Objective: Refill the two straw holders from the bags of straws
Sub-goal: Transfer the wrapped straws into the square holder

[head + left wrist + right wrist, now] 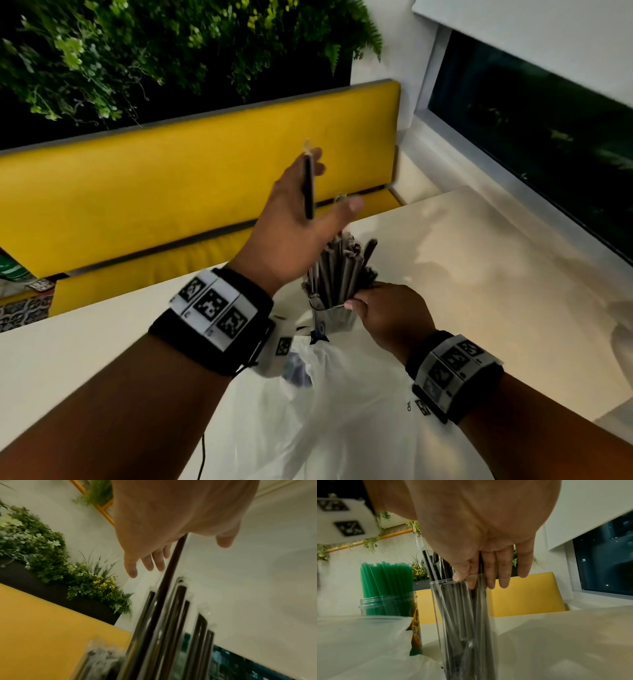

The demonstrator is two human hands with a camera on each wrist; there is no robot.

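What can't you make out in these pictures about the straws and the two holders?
- Green-straw holder: hidden in the head view behind the left forearm; its base hidden by the bag in the right wrist view.
- Left hand grip on the black straw: motion-blurred.
- Clear holder base: cut off by the frame edge.
- Straw count: too blurred.

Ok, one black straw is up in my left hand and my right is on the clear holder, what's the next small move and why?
Probably lower the black straw in your left hand into the clear holder. Your right hand steadies its rim, and the straw is above the others standing inside.
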